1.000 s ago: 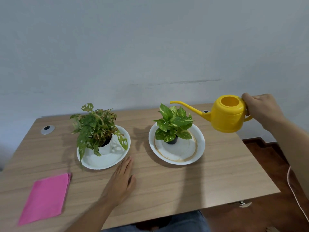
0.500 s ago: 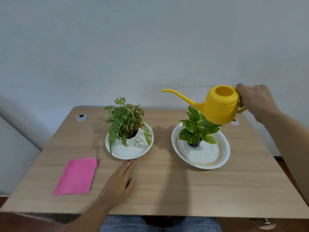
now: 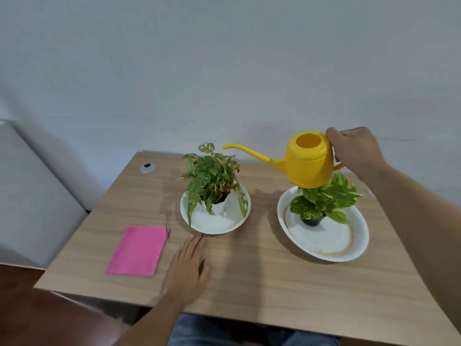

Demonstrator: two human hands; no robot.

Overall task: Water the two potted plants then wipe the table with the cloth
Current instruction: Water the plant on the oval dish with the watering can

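My right hand grips the handle of a yellow watering can, held in the air above the right plant. Its long spout tip reaches just over the top of the left plant. The left plant stands in a white pot on a white dish; the right plant is in a small black pot on a larger white dish. My left hand lies flat on the wooden table, fingers apart, just in front of the left dish. A folded pink cloth lies to its left.
A round grey cable grommet sits at the table's back left corner. A pale wall stands right behind the table. A grey surface is off the table's left side, with dark floor below.
The watering can has moved left, from beside the right plant to above it, with the spout now over the left plant. The view has shifted left. My left hand stays flat on the table.
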